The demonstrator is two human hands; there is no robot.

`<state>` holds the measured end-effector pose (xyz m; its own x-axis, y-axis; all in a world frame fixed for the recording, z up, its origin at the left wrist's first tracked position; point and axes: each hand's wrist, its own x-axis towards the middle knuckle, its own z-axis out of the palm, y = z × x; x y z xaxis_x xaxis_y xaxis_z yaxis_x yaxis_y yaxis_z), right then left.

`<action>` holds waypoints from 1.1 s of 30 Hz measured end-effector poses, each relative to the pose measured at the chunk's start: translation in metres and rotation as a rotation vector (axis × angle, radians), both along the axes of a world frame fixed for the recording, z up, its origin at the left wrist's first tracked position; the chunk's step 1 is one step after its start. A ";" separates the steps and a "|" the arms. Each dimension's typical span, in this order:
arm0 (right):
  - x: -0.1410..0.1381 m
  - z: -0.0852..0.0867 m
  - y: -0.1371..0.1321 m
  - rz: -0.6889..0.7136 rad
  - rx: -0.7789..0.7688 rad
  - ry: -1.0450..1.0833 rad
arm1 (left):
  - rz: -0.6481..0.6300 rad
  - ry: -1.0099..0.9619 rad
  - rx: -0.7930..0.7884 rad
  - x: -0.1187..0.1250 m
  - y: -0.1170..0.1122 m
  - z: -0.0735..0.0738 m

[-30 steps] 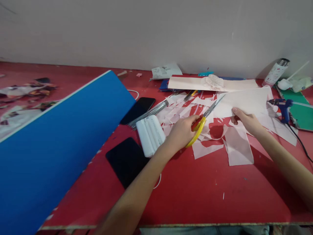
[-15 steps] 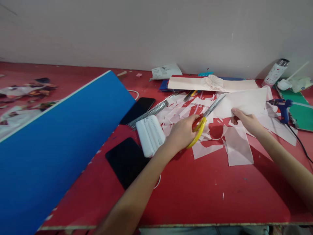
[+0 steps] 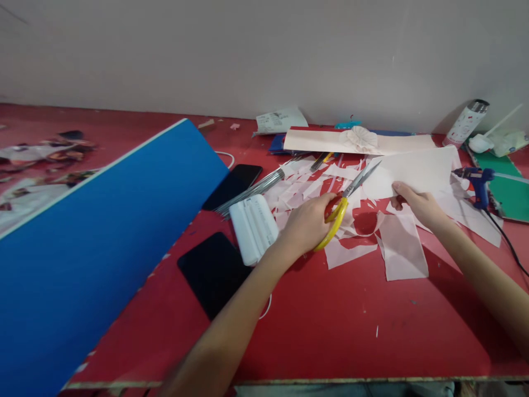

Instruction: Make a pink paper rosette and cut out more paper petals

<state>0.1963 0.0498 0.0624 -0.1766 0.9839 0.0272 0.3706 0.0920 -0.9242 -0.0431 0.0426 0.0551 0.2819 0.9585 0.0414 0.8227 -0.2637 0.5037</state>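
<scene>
My left hand [image 3: 306,225] grips yellow-and-red-handled scissors [image 3: 345,203], blades pointing up and right into the left edge of a pale pink paper sheet [image 3: 417,171]. My right hand [image 3: 417,205] pinches the lower edge of that sheet and holds it just above the red table [image 3: 330,331]. Several pale pink paper scraps [image 3: 397,248] lie under and around both hands.
A large blue board [image 3: 91,248] leans over the table's left side. Two dark phones [image 3: 210,273] [image 3: 233,186], a white block [image 3: 254,227] and metal rods [image 3: 256,188] lie left of my left hand. A blue glue gun [image 3: 479,182], a can [image 3: 467,122] and a green sheet [image 3: 510,193] are at the right.
Almost nothing has moved. The scissors and the pink sheet stay in the same place, with only a slight shift of the blades at the sheet's edge.
</scene>
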 end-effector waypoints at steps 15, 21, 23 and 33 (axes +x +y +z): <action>-0.002 -0.011 0.004 0.122 0.005 -0.013 | -0.009 -0.013 -0.009 0.002 -0.002 0.002; -0.003 -0.012 0.004 0.123 -0.008 0.003 | -0.012 -0.026 -0.011 0.002 -0.001 0.000; -0.004 -0.012 0.003 0.121 -0.006 -0.002 | -0.015 -0.017 -0.010 0.002 0.000 -0.001; -0.005 -0.008 0.002 0.099 -0.001 0.015 | -0.022 0.025 0.039 0.002 0.000 -0.001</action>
